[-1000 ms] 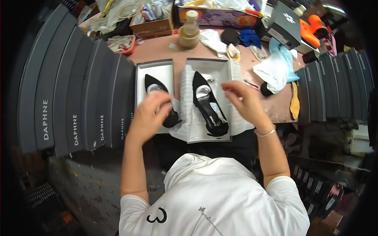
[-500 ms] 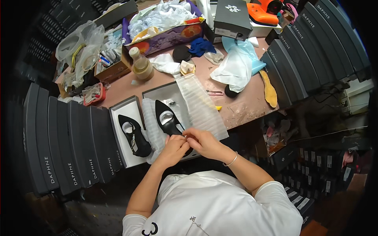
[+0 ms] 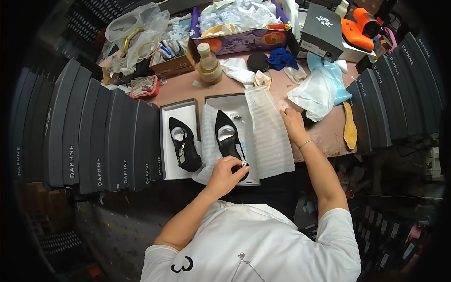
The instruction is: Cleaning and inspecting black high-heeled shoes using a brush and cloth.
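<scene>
Since the earlier frame, the bare right hand (image 3: 293, 124) has parted from the bare left hand (image 3: 226, 176) and moved out rightward. Nearest, the left pinches a small silvery piece (image 3: 244, 163) at the heel end of a black, pointed shoe (image 3: 230, 148), which lies on white ribbed foam (image 3: 209, 136) in an open grey box (image 3: 253, 184). A loosened pinch could drop the piece into the foam's folds. Farther off, the right hand is over the pink tabletop (image 3: 329, 134); whether it grasps anything, I cannot tell. Its forearm could snag the foam's overhanging flap.
</scene>
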A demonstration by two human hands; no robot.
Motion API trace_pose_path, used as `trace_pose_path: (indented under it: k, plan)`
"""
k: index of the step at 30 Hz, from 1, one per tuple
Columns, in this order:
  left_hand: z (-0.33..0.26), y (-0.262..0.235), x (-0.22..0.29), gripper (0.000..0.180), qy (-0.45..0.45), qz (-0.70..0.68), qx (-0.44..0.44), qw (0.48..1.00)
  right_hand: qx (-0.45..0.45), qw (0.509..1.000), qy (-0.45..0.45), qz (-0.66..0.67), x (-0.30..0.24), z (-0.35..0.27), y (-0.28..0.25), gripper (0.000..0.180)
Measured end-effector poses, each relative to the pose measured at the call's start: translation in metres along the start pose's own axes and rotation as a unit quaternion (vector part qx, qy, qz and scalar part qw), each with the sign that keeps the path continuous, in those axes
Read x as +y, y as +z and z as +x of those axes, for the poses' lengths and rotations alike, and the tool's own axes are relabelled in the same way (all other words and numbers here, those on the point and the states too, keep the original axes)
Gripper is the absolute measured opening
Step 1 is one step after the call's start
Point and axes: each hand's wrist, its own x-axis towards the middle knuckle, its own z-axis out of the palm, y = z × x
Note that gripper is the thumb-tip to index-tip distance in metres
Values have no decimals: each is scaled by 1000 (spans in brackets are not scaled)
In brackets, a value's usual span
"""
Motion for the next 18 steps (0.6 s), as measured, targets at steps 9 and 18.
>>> trace_pose_path:
  k: [9, 18]
  plan:
    - [-40, 16, -13, 28, -75, -391, 85, 914, 76, 750, 221, 619, -62, -23, -126, 33]
    - [-21, -8, -22, 21, -157, -615, 35, 771, -42, 874, 82, 477, -176, -75, -117, 40]
